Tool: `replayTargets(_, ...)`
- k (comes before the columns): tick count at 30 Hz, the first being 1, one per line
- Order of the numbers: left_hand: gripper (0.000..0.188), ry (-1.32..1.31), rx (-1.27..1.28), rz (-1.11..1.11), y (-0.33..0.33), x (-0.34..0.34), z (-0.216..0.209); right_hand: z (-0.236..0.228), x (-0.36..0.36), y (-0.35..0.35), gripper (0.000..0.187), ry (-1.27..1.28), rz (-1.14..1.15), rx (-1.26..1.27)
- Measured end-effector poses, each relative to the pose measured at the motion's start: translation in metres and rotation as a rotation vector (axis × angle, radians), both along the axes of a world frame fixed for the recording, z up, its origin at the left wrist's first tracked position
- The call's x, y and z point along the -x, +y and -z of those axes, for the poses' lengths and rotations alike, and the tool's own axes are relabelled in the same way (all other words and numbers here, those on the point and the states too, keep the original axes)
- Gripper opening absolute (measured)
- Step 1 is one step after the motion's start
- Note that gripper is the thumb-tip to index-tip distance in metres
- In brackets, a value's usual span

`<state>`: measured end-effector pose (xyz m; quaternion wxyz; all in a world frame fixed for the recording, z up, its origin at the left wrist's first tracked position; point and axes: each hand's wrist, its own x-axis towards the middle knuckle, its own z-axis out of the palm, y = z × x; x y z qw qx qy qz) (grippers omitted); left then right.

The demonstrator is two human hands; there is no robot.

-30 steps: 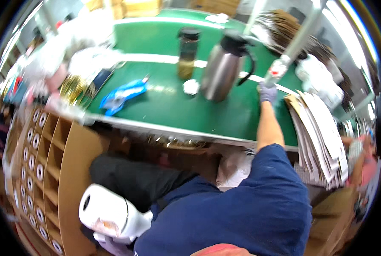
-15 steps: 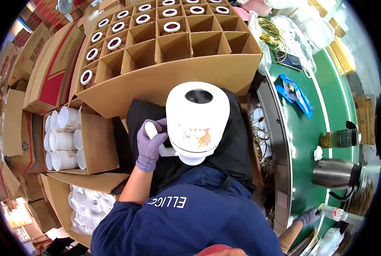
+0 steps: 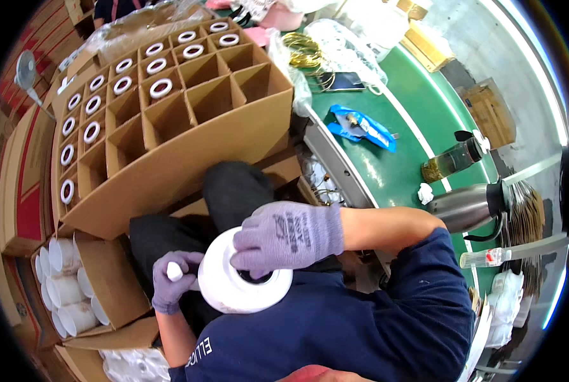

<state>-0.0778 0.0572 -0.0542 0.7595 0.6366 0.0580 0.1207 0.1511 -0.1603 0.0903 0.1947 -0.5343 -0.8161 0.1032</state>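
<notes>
A white jug with a side handle lies tilted against my lap, its round dark opening facing up toward me. My left hand, in a grey-purple glove, is closed round the handle, whose white end pokes out of the fist. Across the jug's top reaches my right hand, gloved alike, with its fingers bent down at the opening. Its fingertips are partly inside the opening, and whatever they hold there is hidden. The printed picture on the jug's side does not show now.
A divided carton ahead holds several white-ringed vessels. White cups fill a box at left, above a plastic-wrapped carton. On the green table at right are a blue packet, a glass bottle, a steel jug and a clear tube.
My right hand has come from the clear tube on the table to the jug's opening. The jug has tipped, so its opening faces me more. The view has swung right.
</notes>
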Motion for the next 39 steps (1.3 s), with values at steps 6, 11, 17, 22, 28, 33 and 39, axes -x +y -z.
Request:
replayTargets(6, 0.027, 0.057, -0.036, -0.015, -0.007, -0.007, -0.001, 0.030, -0.017, -0.011, 0.030, 0.062, -0.067, -0.063)
replayTargets(11, 0.028, 0.157, -0.128, -0.115, -0.008, -0.008, -0.003, 0.038, -0.019, -0.008, 0.038, 0.120, 0.159, 0.212)
replayTargets(17, 0.023, 0.371, -0.057, -0.548, -0.049, 0.004, -0.042, 0.082, -0.089, 0.021, 0.027, 0.320, 0.628, -0.268)
replayTargets(22, 0.047, 0.536, -0.002, -0.130, -0.082, 0.016, -0.062, 0.097, -0.146, -0.001, 0.020, 0.506, 1.125, -0.355)
replayTargets(28, 0.036, 0.491, -0.290, -0.097, -0.069, -0.030, -0.062, 0.084, -0.237, -0.005, 0.027, 0.199, 1.497, -0.815)
replayTargets(33, 0.019, 0.266, -0.096, -0.635, -0.056, 0.041, -0.062, 0.088, -0.255, 0.098, 0.031, -0.125, 1.352, -0.749)
replayTargets(39, 0.023, 0.647, -0.957, -1.507, 0.034, 0.199, -0.068, 0.096, -0.100, 0.062, 0.031, 0.178, 0.514, -0.545)
